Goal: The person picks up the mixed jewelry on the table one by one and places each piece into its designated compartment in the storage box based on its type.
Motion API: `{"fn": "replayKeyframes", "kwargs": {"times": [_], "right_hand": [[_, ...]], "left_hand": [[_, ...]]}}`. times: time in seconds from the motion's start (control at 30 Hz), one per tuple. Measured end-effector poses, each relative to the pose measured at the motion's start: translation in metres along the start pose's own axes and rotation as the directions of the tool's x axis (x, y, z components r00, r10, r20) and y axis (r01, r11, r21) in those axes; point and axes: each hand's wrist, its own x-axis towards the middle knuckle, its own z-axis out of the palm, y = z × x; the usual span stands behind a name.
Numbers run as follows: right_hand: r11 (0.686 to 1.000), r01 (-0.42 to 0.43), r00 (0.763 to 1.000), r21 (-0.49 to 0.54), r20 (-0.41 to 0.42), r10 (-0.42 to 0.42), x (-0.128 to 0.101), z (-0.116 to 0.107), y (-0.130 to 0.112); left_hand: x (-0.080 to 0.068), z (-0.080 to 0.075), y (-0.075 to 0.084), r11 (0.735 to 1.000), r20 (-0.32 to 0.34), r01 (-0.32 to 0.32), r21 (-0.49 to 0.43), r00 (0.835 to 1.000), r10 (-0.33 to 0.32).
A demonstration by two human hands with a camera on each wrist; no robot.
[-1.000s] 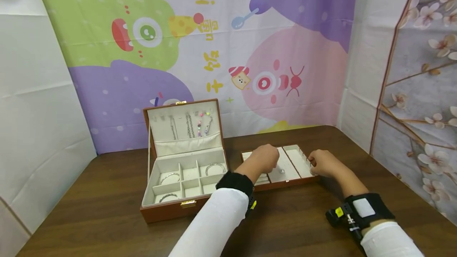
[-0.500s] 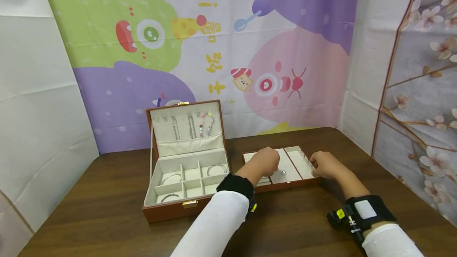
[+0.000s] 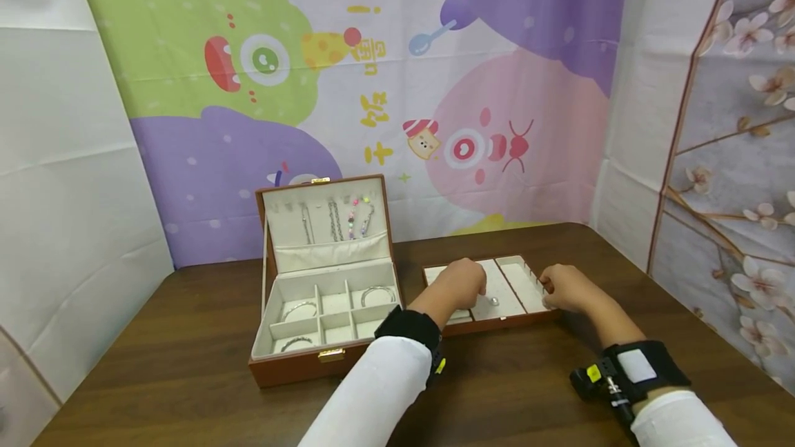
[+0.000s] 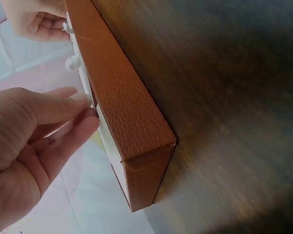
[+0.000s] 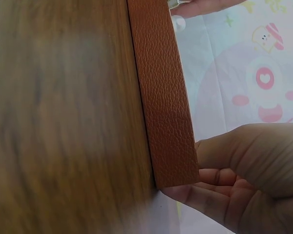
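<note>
My left hand [image 3: 458,283] reaches over a shallow brown jewelry tray [image 4: 119,92] with a pale lining. Thumb and fingertips come together right at the tray's near rim; I cannot tell whether they pinch a small piece. A round white pearl-like bead [image 4: 72,62] stands above the lining, close to these fingertips. At the tray's right end, my right hand [image 5: 241,170] grips the corner, thumb on the inner side and fingers under the outer end. A small silvery piece [image 4: 67,28] shows by the right hand's fingers in the left wrist view.
Left of the tray, an open brown jewelry box [image 3: 329,354] holds silver bangles [image 3: 377,288] in several compartments. Necklaces [image 3: 335,221] and a colorful beaded strand [image 3: 352,219] hang inside its raised lid. Both stand on a dark wooden table [image 3: 186,336] before a cartoon-patterned cloth [image 3: 373,212].
The head view has shifted slightly. Both hands stay at the tray in nearly the same pose, and the bead shows a little more beside the left fingertips.
</note>
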Motion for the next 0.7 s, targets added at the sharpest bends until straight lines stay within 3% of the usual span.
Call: {"fn": "replayKeyframes", "kwargs": {"times": [0.23,0.37,0.53,0.7], "right_hand": [[0.999,0.041,0.999,0.026,0.011,-0.041,-0.003,-0.005,0.000],[0.996,0.019,0.999,0.083,0.028,-0.022,-0.005,-0.010,-0.002],[0.995,0.021,1.000,0.095,-0.009,-0.020,-0.008,-0.019,-0.003],[0.997,0.041,0.998,0.067,-0.048,-0.037,-0.008,-0.023,-0.004]], "left_hand": [[-0.006,-0.006,-0.004,0.999,-0.005,-0.041,-0.010,0.999,0.041],[-0.014,-0.012,-0.009,0.999,-0.015,-0.025,-0.034,1.000,0.025],[-0.024,-0.020,-0.014,0.992,-0.033,0.091,-0.090,0.995,-0.094],[-0.032,-0.022,-0.022,0.949,-0.050,0.248,-0.193,0.964,-0.262]]}}
